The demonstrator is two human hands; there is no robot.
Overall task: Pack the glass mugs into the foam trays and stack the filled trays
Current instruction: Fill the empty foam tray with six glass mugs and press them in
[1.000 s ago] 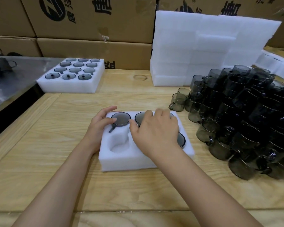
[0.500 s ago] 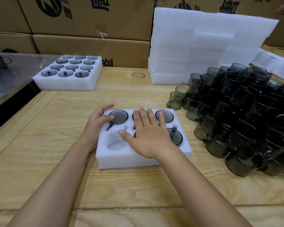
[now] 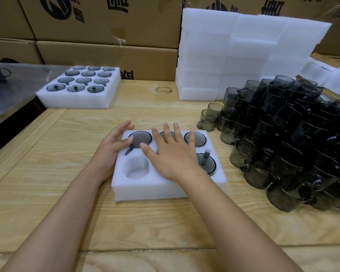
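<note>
A white foam tray (image 3: 145,188) lies in front of me on the wooden table. Several smoky glass mugs sit upside down in its pockets, among them the back-left mug (image 3: 140,138) and the front-right mug (image 3: 209,163). The front-left pocket (image 3: 135,168) is empty. My left hand (image 3: 111,149) rests against the tray's left side, thumb by the back-left mug's handle. My right hand (image 3: 172,154) lies flat with fingers spread over the tray's middle, hiding the mugs beneath. A big heap of loose mugs (image 3: 287,138) stands to the right.
A filled foam tray (image 3: 77,97) sits at the back left, beside a metal surface (image 3: 12,89). Stacked empty foam (image 3: 243,55) stands at the back, in front of cardboard boxes (image 3: 106,50). Two lone mugs (image 3: 210,116) stand near the heap's left edge.
My right hand has flattened and spread its fingers, uncovering the back-right and front-right mugs. The left hand stays at the tray's left side.
</note>
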